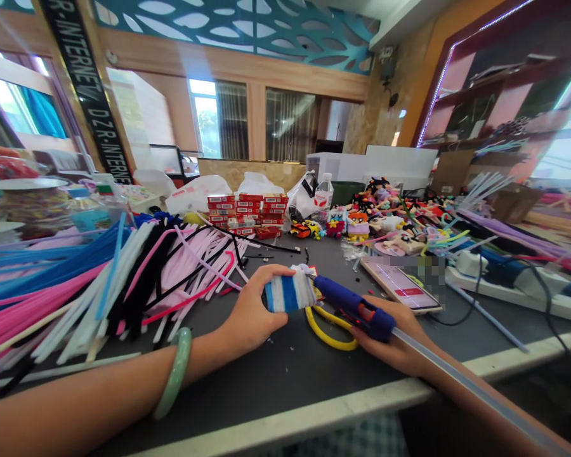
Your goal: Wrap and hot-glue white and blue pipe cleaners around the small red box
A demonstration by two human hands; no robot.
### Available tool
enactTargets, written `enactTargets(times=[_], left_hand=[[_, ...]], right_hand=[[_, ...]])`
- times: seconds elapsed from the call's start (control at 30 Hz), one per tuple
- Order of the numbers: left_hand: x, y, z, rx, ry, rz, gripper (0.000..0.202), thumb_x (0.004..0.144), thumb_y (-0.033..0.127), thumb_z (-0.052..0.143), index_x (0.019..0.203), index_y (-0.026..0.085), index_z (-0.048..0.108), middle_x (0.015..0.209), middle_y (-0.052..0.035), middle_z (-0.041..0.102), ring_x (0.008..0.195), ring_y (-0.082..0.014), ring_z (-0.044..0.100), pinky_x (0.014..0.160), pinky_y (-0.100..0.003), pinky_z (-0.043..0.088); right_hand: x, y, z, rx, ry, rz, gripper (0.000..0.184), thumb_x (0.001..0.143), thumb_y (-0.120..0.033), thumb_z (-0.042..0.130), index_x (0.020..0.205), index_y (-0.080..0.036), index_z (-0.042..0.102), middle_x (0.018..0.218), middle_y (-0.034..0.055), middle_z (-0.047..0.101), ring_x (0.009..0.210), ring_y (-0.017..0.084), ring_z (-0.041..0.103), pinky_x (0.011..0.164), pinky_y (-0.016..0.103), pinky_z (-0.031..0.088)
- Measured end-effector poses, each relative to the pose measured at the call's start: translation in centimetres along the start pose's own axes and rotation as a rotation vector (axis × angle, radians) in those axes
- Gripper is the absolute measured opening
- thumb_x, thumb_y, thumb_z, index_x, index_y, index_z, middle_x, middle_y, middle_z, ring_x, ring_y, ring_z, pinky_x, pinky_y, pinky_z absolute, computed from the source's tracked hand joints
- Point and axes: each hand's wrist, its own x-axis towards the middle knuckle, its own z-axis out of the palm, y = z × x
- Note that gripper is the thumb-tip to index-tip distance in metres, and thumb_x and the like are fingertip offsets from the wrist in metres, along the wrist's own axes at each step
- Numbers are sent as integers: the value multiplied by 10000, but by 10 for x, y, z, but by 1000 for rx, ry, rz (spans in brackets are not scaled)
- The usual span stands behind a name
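Observation:
My left hand is closed around a small block wrapped in white and blue pipe cleaner, thumb below and fingers above. In my right hand is a dark blue hot glue gun, with a long pale glue stick running out of its back along the forearm. The gun's nozzle points left and meets, or nearly meets, the right end of the wrapped block; exact contact I cannot tell. Below the gun, a yellow pipe cleaner loop lies on the grey table.
Bundles of coloured pipe cleaners cover the left side. Stacked red boxes and a plastic bottle stand at the back. Small finished dolls heap at back right. A phone and a white power strip with cables lie rightward.

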Motion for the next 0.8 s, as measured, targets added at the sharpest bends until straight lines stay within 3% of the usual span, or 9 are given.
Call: enactTargets(times=[0.47, 0.8], left_hand=[[0, 2, 0, 26, -12, 11, 575, 502, 39, 531, 1048, 216, 561, 1135, -26, 558, 1066, -239, 530, 961, -384, 390], [-1, 1, 0, 25, -10, 8, 577, 513, 18, 522, 1053, 216, 564, 1110, -20, 562, 1018, -231, 549, 917, -373, 421]], right_hand=[[-3, 0, -2, -165, -55, -44, 128, 837, -279, 469, 864, -201, 567, 696, 47, 668, 576, 171, 619, 539, 254, 460], [-4, 0, 2, -151, -37, -31, 134, 839, -278, 450, 883, -203, 553, 678, 34, 643, 567, 167, 595, 540, 257, 441]])
